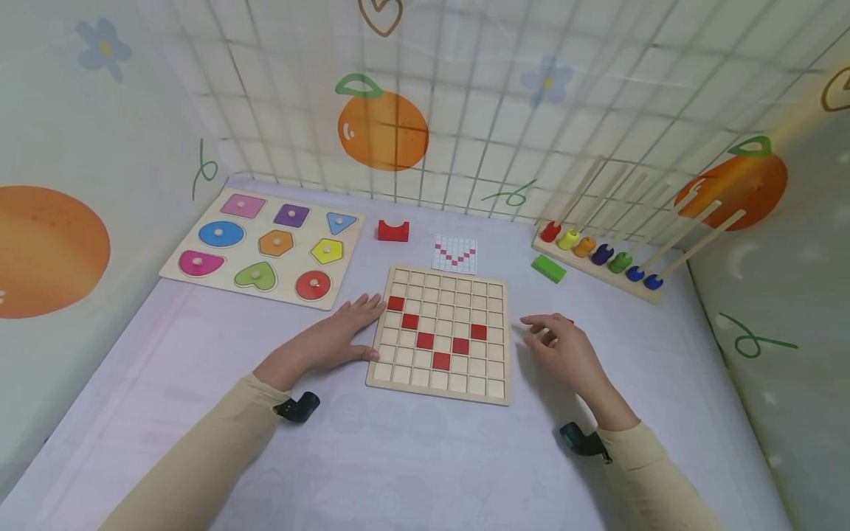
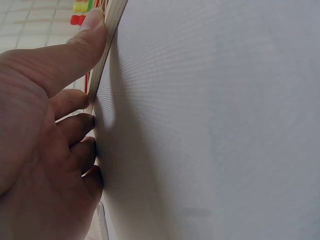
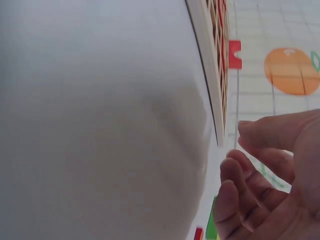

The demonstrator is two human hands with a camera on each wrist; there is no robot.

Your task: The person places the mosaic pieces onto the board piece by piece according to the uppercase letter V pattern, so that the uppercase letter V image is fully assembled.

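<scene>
A wooden grid board (image 1: 438, 394) lies flat on the table, with several red square tiles (image 1: 441, 361) set in its cells in a V-like slanting pattern. Against its left edge rests my left hand (image 1: 339, 335), fingers extended and thumb spread; the left wrist view shows the thumb (image 2: 82, 47) along the board's side. Just beyond the right edge, my right hand (image 1: 561, 350) hovers with loosely bent fingers, and nothing shows between them. Part of a small red piece (image 1: 570, 321) peeks out behind that hand. A printed pattern card (image 1: 454, 254) lies behind the board.
A shape puzzle board (image 1: 285, 269) with knobbed pieces lies at the left. Red (image 1: 393, 231) and green (image 1: 548, 268) blocks lie behind the grid board. At the back right stands a peg rack (image 1: 598, 262) with upright rods and coloured beads. A fabric-covered wall (image 1: 465, 110) closes the back.
</scene>
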